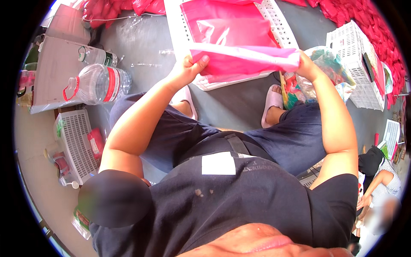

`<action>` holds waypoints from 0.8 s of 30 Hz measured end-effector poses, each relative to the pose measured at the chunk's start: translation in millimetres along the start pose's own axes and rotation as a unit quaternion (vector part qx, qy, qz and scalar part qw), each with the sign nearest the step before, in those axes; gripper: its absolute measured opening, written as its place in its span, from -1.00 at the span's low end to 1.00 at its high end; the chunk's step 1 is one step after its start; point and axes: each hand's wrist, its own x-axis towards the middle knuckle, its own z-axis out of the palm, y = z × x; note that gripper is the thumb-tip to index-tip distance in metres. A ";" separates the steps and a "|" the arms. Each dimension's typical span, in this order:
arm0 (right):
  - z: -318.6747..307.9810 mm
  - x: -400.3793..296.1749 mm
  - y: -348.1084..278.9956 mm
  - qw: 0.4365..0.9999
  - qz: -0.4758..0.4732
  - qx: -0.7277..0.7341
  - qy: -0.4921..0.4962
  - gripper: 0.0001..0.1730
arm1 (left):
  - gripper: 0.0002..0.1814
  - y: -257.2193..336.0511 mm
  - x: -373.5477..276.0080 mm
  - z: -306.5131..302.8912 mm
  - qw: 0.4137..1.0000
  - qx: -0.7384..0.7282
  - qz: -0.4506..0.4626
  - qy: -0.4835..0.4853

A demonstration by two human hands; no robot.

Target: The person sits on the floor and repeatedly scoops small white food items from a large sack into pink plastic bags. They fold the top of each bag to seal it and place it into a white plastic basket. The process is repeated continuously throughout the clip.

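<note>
A pink plastic bag (pixel 244 59) is stretched level between my two hands. My left hand (pixel 192 66) pinches its left end, thumb on top. At the right end, my right hand (pixel 306 66) grips the edge, its fingers mostly hidden behind the plastic. Just beyond and beneath lies a stack of pink plastic bags (pixel 237 30) on a white perforated plastic crate (pixel 282 22). The crate stands on the grey floor before my feet.
Water bottles (pixel 99 84) lie at left beside a white box (pixel 54 70). A filled plastic bag (pixel 330 70) and a white basket (pixel 350 61) stand at right. Pink parcels (pixel 362 25) pile up beyond. Another person (pixel 382 180) sits at far right.
</note>
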 end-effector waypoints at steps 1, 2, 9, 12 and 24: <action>7.4 -2.7 -2.2 0.997 0.062 0.019 0.035 -0.70 | -0.57 -1.8 0.1 0.3 0.997 -0.027 -0.073 0.005; 13.1 -3.9 -2.9 0.989 0.124 0.037 0.069 -0.67 | -0.55 -2.6 1.8 0.4 0.988 -0.055 -0.145 0.010; -1.8 12.7 6.1 0.941 0.279 0.193 -0.022 -0.53 | -0.58 -12.8 24.3 8.1 0.923 -0.212 -0.318 0.051; -7.7 12.6 -4.4 0.957 0.243 0.154 -0.025 -0.58 | -0.56 -12.4 25.9 8.5 0.922 -0.189 -0.333 0.063; -19.9 9.2 5.8 0.997 0.018 -0.032 0.075 -0.84 | -0.58 13.0 18.4 7.6 0.951 -0.081 -0.295 0.051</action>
